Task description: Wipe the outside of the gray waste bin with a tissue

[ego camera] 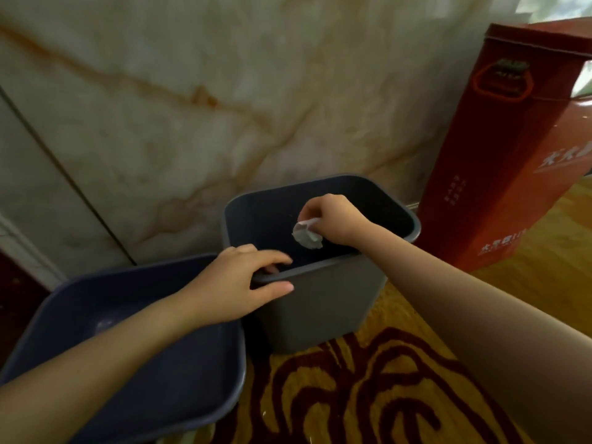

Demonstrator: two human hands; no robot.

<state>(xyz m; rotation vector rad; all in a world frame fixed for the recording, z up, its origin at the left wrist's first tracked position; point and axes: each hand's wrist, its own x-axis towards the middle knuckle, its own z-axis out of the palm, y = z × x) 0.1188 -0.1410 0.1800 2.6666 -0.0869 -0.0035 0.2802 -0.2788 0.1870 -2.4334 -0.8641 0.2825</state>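
**Tissue held over the bin mouth; wiping looks finished or paused**

Left of frame: second bin [134, 341], dark bluish, tilted toward the camera, lower edge cut off by the frame. Interior dim; a faint pale patch on the bottom, not identifiable.

Left hand [243, 283] clamped on the near rim of the gray waste bin [320, 302]: thumb on the outer face, fingers curled over the edge to the inside. Grip pressed together on the rim, apparently steadying the bin. Fingertips inside partly lost in shadow.

Centre: gray waste bin upright on the patterned carpet [368, 395], close to the marble wall [224, 107], touching or just beside the second bin; contact not confirmable.

Right hand [336, 219] above the bin opening, grip pinching a crumpled tissue [307, 235] between thumb and fingers, wad hanging below them. Tissue not touching the outer wall.

Assessment: tissue crumpled and poised over the opening, suggesting discard after wiping, or a pause between strokes. Near outer face shows no obvious marks or wet streaks, but soft focus prevents confirmation. Far, left and right faces hidden or barely shown; cleanliness undetermined. Bin contents not discernible.

Right of frame: tall red box [512, 149] standing near the bin, top and right side cut off, lettering too blurred to read.
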